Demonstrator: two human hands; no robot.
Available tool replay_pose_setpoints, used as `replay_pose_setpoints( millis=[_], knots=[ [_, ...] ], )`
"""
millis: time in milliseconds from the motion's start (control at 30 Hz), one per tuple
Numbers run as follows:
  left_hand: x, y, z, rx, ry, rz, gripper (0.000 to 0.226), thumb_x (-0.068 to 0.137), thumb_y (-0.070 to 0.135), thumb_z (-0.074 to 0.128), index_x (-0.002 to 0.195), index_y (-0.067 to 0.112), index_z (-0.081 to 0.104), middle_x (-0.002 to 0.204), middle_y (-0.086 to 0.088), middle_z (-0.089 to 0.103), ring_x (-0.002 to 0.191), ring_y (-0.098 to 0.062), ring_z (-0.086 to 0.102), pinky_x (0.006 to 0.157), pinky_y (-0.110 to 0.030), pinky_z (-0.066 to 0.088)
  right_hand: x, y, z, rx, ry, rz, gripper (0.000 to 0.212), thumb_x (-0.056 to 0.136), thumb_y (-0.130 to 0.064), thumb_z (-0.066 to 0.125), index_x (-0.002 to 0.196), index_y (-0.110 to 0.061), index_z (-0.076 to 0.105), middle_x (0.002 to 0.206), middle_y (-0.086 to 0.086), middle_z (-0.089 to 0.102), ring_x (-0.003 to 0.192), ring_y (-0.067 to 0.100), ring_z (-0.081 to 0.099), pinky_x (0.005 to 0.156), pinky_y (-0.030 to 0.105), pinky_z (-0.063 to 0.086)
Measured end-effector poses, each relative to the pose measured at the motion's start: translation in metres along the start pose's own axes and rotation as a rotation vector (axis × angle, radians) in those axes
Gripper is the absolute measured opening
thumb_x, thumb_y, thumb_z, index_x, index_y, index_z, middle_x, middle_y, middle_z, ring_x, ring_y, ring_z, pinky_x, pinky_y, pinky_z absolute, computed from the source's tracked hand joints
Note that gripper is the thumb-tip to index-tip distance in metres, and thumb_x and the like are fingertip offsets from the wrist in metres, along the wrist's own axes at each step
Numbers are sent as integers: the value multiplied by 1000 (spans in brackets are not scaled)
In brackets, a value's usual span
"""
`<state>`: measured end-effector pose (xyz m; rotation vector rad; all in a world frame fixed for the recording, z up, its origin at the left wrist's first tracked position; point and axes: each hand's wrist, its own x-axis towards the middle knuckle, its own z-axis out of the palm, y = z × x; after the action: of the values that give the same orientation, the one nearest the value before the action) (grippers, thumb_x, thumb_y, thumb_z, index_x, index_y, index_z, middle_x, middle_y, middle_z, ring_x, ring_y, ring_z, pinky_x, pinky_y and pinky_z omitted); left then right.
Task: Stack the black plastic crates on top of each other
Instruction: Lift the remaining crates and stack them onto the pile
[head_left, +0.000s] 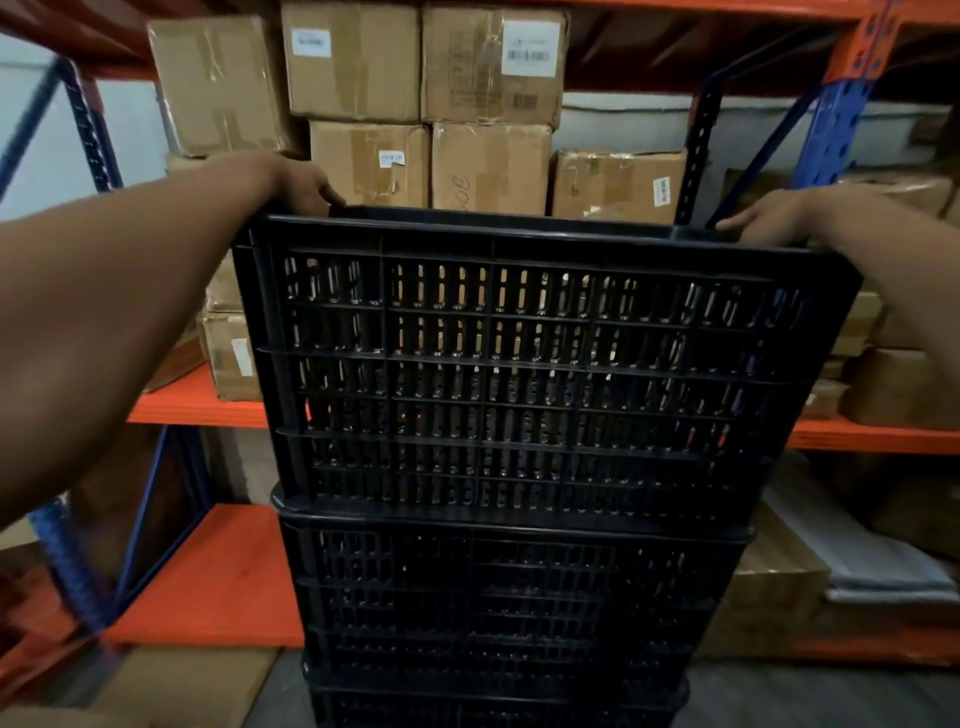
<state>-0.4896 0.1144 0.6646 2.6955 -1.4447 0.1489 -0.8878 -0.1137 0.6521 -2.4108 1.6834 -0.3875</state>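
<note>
A stack of black slotted plastic crates stands right in front of me. The top crate (540, 364) sits on a second crate (514, 592), and the rim of a third crate (493, 701) shows at the bottom edge. My left hand (298, 184) grips the top crate's rim at its far left corner. My right hand (774, 215) grips the rim at the far right corner. Both arms reach forward on either side of the crate. The top crate's inside is hidden from here.
Behind the stack stands an orange and blue shelf rack (208, 402) loaded with cardboard boxes (426, 104). More boxes (769, 597) and flat white sheets lie on the lower right shelf. Flattened cardboard (171, 686) lies on the floor at the left.
</note>
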Motion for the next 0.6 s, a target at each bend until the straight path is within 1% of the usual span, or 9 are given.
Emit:
replay_pose_setpoints(
  millis=[100, 167, 267, 300, 333, 400, 467, 533, 600],
  knots=[
    [-7, -2, 2, 8, 13, -39, 57, 95, 10, 55, 149, 9, 36, 152, -19, 38, 138, -32, 40, 112, -34, 29, -9, -4, 1, -63, 30, 9, 52, 88, -13, 65, 138, -18, 54, 146, 11, 47, 130, 32, 47, 100, 37, 39],
    [-16, -4, 3, 26, 22, -23, 56, 94, 16, 58, 147, 10, 40, 149, -18, 43, 136, -32, 43, 112, -36, 31, -12, -6, 0, -125, 111, -46, 48, 88, -12, 63, 135, -14, 58, 144, 12, 51, 130, 31, 48, 105, 35, 38],
    [-23, -6, -2, 61, 100, 17, 59, 91, 29, 62, 145, 13, 44, 142, -17, 52, 131, -33, 49, 110, -37, 36, -21, -9, 0, -154, 234, -113, 44, 89, -14, 62, 133, -13, 60, 139, 10, 57, 127, 29, 52, 102, 30, 41],
    [-26, -4, -2, 80, 116, 26, 60, 91, 32, 62, 145, 11, 44, 140, -17, 54, 130, -34, 50, 110, -38, 38, -23, -12, 1, -161, 237, -124, 43, 90, -14, 61, 133, -11, 61, 139, 9, 57, 128, 28, 52, 103, 31, 41],
    [-28, -3, -3, 83, 101, 28, 59, 91, 33, 61, 143, 9, 46, 138, -17, 55, 129, -34, 51, 110, -40, 39, -24, -13, 2, -170, 232, -129, 41, 91, -15, 60, 132, -9, 61, 139, 10, 57, 128, 28, 52, 104, 32, 41],
    [-28, -4, -3, 35, -50, -8, 53, 93, 30, 58, 139, 7, 48, 137, -16, 54, 127, -34, 52, 110, -45, 40, -25, -14, 3, -166, 199, -116, 38, 93, -16, 58, 130, -5, 62, 137, 13, 58, 126, 30, 53, 106, 36, 41],
    [-30, -4, -1, 6, -175, -44, 51, 93, 24, 59, 138, 5, 46, 140, -17, 51, 127, -34, 52, 110, -48, 40, -25, -13, 2, -147, 144, -104, 39, 95, -13, 52, 132, -2, 58, 138, 15, 55, 125, 31, 52, 105, 37, 40],
    [-31, -2, 1, -6, -231, -57, 54, 92, 19, 61, 140, 4, 39, 141, -20, 48, 126, -36, 53, 107, -48, 43, -27, -15, 2, -131, 82, -89, 42, 96, -8, 47, 137, 0, 51, 143, 15, 49, 129, 31, 48, 106, 36, 36],
    [-31, 1, 4, -54, -212, -59, 57, 93, 15, 60, 143, 7, 34, 144, -21, 44, 126, -38, 52, 101, -44, 46, -27, -17, 1, -139, 11, -74, 45, 97, -9, 47, 141, -1, 46, 148, 15, 44, 134, 31, 43, 110, 37, 34]
  ],
)
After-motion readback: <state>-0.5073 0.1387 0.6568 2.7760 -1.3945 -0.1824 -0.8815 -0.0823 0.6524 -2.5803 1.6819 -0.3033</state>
